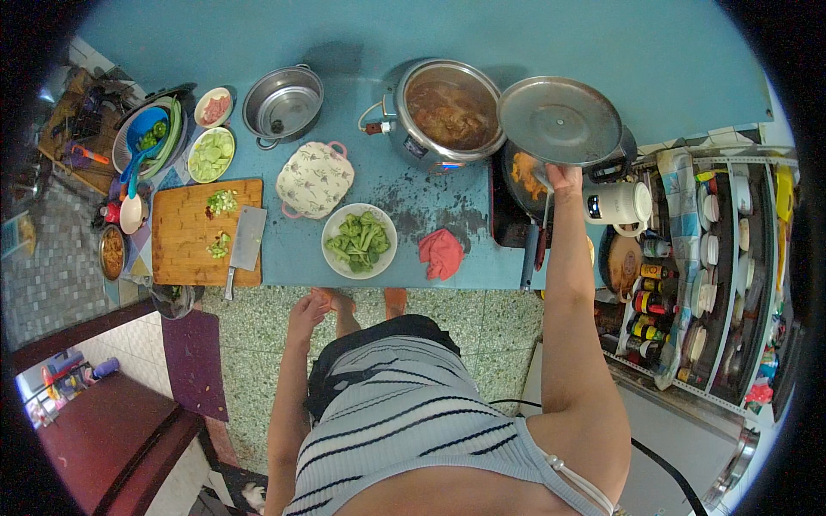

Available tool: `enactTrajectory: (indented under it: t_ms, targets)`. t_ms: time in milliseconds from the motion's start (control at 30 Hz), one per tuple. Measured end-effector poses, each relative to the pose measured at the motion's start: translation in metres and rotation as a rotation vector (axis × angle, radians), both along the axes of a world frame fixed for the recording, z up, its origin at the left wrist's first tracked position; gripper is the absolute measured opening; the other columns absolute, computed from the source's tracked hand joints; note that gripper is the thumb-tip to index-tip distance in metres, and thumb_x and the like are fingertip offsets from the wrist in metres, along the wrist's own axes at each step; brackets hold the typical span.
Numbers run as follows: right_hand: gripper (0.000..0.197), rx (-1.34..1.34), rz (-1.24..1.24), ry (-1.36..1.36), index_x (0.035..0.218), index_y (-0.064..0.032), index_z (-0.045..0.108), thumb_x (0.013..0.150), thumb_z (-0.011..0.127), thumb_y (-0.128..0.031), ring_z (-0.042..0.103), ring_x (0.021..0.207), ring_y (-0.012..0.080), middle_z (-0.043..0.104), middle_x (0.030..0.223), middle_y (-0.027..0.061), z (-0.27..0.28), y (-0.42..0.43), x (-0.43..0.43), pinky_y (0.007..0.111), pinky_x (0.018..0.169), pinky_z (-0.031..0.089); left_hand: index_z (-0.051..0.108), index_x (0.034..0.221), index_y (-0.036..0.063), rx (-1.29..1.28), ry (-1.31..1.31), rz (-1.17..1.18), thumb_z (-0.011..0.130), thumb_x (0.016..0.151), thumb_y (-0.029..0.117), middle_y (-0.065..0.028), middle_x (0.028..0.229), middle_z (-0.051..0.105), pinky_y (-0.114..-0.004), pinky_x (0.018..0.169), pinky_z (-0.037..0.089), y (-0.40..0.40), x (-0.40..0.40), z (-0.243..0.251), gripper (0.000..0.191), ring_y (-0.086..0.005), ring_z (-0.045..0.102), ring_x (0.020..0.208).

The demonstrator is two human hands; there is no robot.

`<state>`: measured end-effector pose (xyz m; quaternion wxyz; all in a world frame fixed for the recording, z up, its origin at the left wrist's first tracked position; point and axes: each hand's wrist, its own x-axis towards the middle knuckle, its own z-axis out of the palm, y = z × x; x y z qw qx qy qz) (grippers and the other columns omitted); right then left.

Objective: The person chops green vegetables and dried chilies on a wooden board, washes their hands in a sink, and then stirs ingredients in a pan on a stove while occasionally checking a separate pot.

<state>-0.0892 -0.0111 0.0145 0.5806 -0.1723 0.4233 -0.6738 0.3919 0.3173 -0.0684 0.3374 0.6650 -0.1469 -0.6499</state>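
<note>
My right hand holds a round metal lid by its near edge, above the back of a frying pan. Orange food lies in the pan with a metal utensil. Left of the lid, a large steel electric pot stands uncovered with brown liquid and food inside. My left hand hangs in front of the counter's edge, holding nothing that I can see. A white bowl of broccoli and a crumpled red cloth lie between the hands on the blue counter.
At left, a cleaver and chopped vegetables rest on a wooden board. Behind it are small bowls of meat and sliced vegetable. An empty steel pot and a floral dish stand mid-counter. A cream jug is at right.
</note>
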Motion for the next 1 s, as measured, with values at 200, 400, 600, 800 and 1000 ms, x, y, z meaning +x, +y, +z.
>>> enactTrajectory:
  t_ms: [200, 400, 600, 800, 1000]
  targets:
    - [0.028, 0.034, -0.055, 0.146, 0.107, -0.0068, 0.052, 0.082, 0.053, -0.02, 0.05, 0.1, 0.0212, 0.054, 0.111, 0.0056, 0.004, -0.008, 0.011, 0.034, 0.085, 0.041, 0.054, 0.1, 0.0053, -0.005, -0.007, 0.005, 0.052, 0.083, 0.031, -0.0035, 0.092, 0.06, -0.024, 0.07, 0.042, 0.0, 0.002, 0.0, 0.031, -0.0116, 0.057, 0.081]
    - [0.017, -0.055, 0.056, 0.184, 0.088, -0.0066, 0.053, 0.083, 0.053, -0.023, 0.051, 0.073, 0.012, 0.053, 0.08, -0.0009, 0.003, -0.027, 0.011, 0.027, 0.067, 0.043, 0.054, 0.101, 0.0054, 0.006, 0.002, 0.01, 0.053, 0.083, 0.031, -0.0047, 0.093, 0.059, -0.025, 0.071, 0.043, 0.001, 0.005, -0.008, 0.032, -0.0138, 0.057, 0.083]
    - [0.042, -0.02, 0.027, 0.657, 0.096, 0.0001, 0.058, 0.07, 0.069, -0.03, 0.053, 0.069, 0.0143, 0.057, 0.078, 0.0023, 0.029, -0.053, 0.062, 0.025, 0.067, 0.045, 0.054, 0.1, 0.0065, 0.019, 0.007, 0.026, 0.054, 0.082, 0.031, -0.0046, 0.093, 0.059, -0.026, 0.07, 0.043, 0.002, 0.006, -0.009, 0.03, -0.0145, 0.058, 0.083]
    - [0.05, -0.103, 0.033, 1.666, 0.088, -0.001, 0.062, 0.057, 0.074, -0.039, 0.058, 0.078, 0.0259, 0.06, 0.084, 0.0138, 0.031, -0.073, 0.139, 0.034, 0.071, 0.046, 0.055, 0.1, 0.0073, 0.019, 0.002, 0.016, 0.054, 0.082, 0.029, -0.0035, 0.093, 0.059, -0.026, 0.071, 0.043, 0.001, 0.004, -0.008, 0.028, -0.0149, 0.058, 0.082]
    - [0.046, -0.095, 0.168, 2.043, 0.094, -0.0055, 0.061, 0.059, 0.072, -0.034, 0.052, 0.091, 0.0296, 0.054, 0.094, 0.0151, 0.018, -0.076, 0.17, 0.038, 0.079, 0.043, 0.053, 0.103, 0.0062, 0.014, -0.01, 0.024, 0.053, 0.081, 0.03, -0.0042, 0.093, 0.059, -0.026, 0.07, 0.043, 0.003, 0.009, -0.006, 0.032, -0.0151, 0.058, 0.085]
